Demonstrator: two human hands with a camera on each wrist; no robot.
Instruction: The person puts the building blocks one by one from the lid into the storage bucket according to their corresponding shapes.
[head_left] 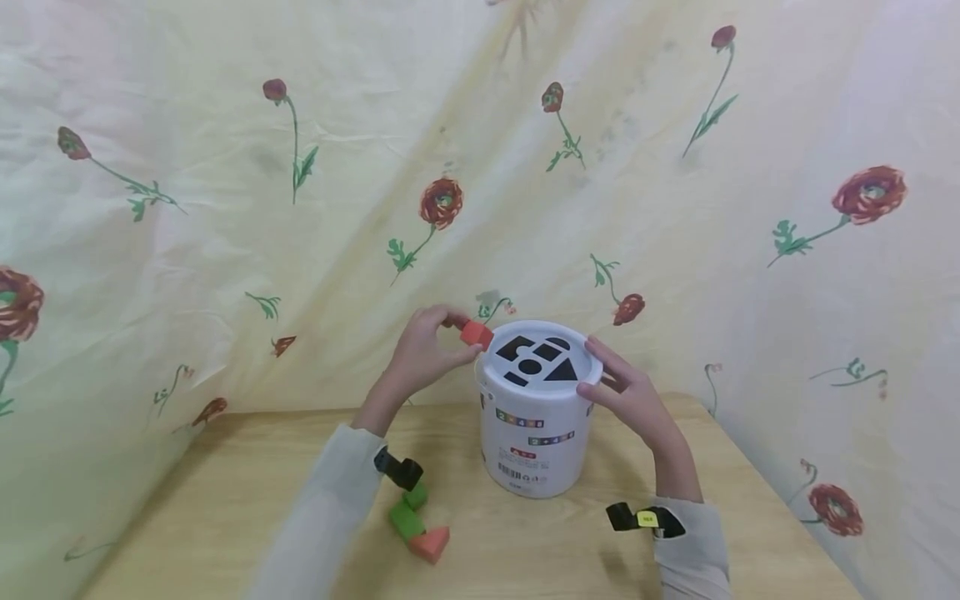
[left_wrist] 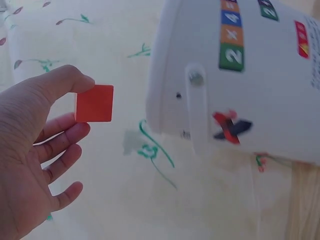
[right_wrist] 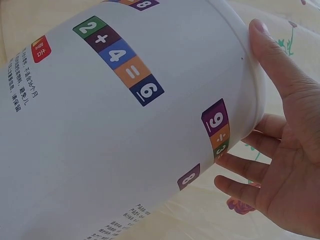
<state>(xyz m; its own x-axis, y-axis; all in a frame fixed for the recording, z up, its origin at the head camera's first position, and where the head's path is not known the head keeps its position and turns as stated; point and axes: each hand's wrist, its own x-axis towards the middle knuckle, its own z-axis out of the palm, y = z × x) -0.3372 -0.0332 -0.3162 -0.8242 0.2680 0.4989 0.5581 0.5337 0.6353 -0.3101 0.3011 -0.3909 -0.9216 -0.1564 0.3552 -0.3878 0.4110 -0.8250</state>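
Between the thumb and fingers of my left hand (head_left: 427,354) a red cube block (head_left: 477,333) is pinched, close beside the left rim of a white bucket (head_left: 532,450). In the left wrist view, the red block shows a square face, apart from the bucket wall. The bucket stands upright, and its white lid (head_left: 579,354) has several cut-out shapes, including a circle, a triangle and a half circle. My right hand (head_left: 633,400) holds the bucket's right rim. The right wrist view shows the thumb at the lid edge and the other fingers spread along the side.
On the wooden table (head_left: 225,517), left of the bucket, lie a green block (head_left: 407,521), a second green block (head_left: 416,497) partly behind the left wrist camera, and a red triangular block (head_left: 431,544). A flowered cloth (head_left: 337,242) hangs behind the table.
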